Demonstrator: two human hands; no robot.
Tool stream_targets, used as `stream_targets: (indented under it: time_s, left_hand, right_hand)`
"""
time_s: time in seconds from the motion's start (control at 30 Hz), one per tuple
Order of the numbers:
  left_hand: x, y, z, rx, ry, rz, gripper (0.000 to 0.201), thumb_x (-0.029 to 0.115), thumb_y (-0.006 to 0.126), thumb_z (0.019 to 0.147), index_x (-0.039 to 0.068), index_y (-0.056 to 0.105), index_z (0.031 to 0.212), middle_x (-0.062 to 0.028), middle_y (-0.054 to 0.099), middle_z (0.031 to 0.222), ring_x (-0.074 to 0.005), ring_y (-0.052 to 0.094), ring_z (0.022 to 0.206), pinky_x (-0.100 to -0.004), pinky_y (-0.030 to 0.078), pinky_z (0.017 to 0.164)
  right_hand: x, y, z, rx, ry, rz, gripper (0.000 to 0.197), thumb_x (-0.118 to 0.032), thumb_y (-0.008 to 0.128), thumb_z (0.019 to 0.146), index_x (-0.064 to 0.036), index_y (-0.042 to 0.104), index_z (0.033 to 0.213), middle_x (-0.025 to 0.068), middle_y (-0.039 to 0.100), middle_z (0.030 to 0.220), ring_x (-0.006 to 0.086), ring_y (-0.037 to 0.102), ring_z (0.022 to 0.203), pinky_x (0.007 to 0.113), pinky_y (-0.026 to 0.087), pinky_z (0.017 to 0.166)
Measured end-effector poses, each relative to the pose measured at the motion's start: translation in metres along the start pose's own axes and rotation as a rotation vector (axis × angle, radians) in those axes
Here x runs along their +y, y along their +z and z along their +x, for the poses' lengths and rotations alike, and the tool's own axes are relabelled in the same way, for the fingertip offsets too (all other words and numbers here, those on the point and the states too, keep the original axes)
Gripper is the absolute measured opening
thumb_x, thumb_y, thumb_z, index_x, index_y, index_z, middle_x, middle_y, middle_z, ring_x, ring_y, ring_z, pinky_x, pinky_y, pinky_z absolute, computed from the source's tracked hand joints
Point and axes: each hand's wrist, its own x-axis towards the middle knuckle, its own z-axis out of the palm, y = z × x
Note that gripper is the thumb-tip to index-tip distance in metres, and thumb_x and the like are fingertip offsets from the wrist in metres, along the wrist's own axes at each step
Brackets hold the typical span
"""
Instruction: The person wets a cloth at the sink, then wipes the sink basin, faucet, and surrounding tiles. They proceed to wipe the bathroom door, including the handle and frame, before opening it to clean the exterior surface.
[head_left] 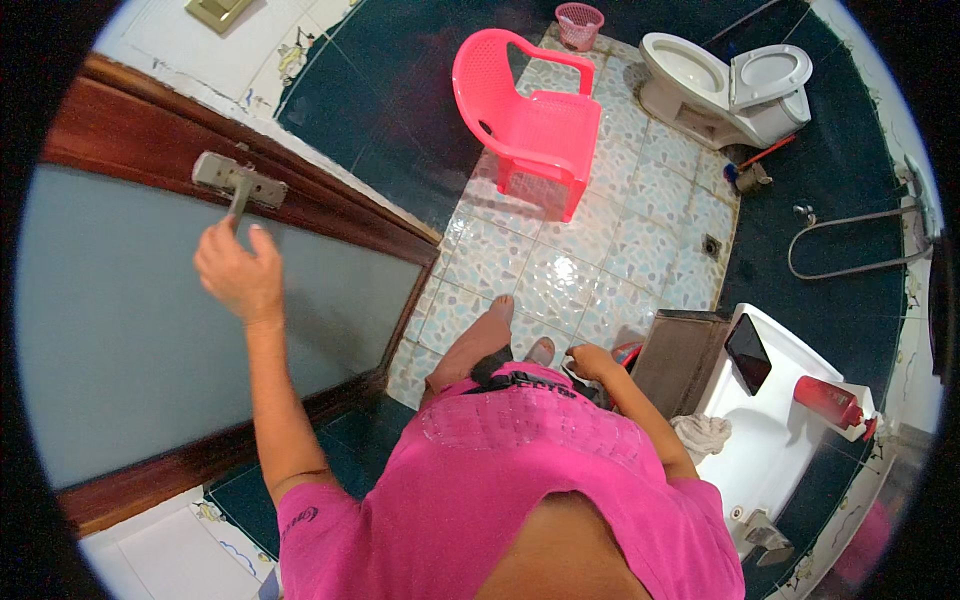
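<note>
Door's over on the left: reddish-brown wooden frame [130, 125], big frosted blue-grey panel [130, 310]. Its lever handle [242, 189] is pale metal on a long, worn-looking plate [213, 172], sticking out toward the near side, left hand [240, 270] right at the near end. Can't tell if it's pressed down.

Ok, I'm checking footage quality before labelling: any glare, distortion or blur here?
Head view: white glare on the pale pebble-patterned floor tiles, near the bright pink plastic armchair; head view: the right-hand dark blue tiled wall bows along the fisheye rim; head view: the left hand at the pale metal door handle looks fairly sharp.
</note>
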Motion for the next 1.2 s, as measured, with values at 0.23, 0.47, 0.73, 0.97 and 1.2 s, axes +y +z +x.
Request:
stream_targets:
  time_s: [0.23,0.47,0.73,0.97,1.2]
  left_hand:
    - [-0.012,0.031,0.012,-0.430,-0.158,0.300,0.049,0.047,0.044,0.086,0.004,0.064,0.096,-0.0133,0.063,0.090,-0.0316,0.056,0.089,-0.0454,0.044,0.073]
    - [-0.020,0.051,0.024,-0.190,-0.230,0.225,0.041,0.041,0.053,0.085,0.003,0.065,0.075,-0.0120,0.063,0.077,-0.0304,0.057,0.064,-0.0403,0.045,0.055]
    - [-0.016,0.061,0.031,-0.247,-0.190,0.178,0.040,0.030,0.055,0.087,0.003,0.049,0.058,-0.0080,0.047,0.057,-0.0277,0.045,0.049,-0.0388,0.034,0.048]
    - [0.000,0.054,0.032,-0.306,-0.330,0.135,0.035,0.031,0.054,0.087,0.002,0.052,0.066,-0.0084,0.047,0.063,-0.0285,0.048,0.059,-0.0395,0.036,0.058]
    - [0.020,0.044,0.038,-0.190,-0.269,0.081,0.035,0.022,0.054,0.087,0.000,0.047,0.060,-0.0132,0.043,0.055,-0.0300,0.040,0.048,-0.0418,0.029,0.046]
  right_hand:
    - [0.019,-0.035,0.034,0.087,-0.056,0.047,0.028,-0.022,0.055,0.077,-0.0053,0.061,0.098,0.0219,0.062,0.093,0.0368,0.059,0.088,0.045,0.048,0.075]
    - [0.075,-0.070,0.060,0.000,0.119,0.062,0.035,-0.025,0.056,0.079,-0.0016,0.060,0.105,0.0219,0.060,0.100,0.0362,0.058,0.092,0.040,0.046,0.080]
    - [0.106,-0.140,0.125,0.169,0.095,0.125,0.035,-0.031,0.047,0.082,-0.0012,0.065,0.082,0.0236,0.061,0.090,0.0398,0.058,0.088,0.044,0.045,0.080]
    - [0.062,-0.234,0.205,0.099,-0.061,-0.042,0.033,-0.032,0.048,0.083,-0.0036,0.064,0.088,0.0199,0.062,0.090,0.0364,0.059,0.085,0.041,0.047,0.077]
    - [0.053,-0.288,0.278,0.000,-0.327,-0.265,0.027,-0.030,0.051,0.079,-0.0071,0.064,0.087,0.0208,0.062,0.087,0.0374,0.059,0.083,0.043,0.047,0.073]
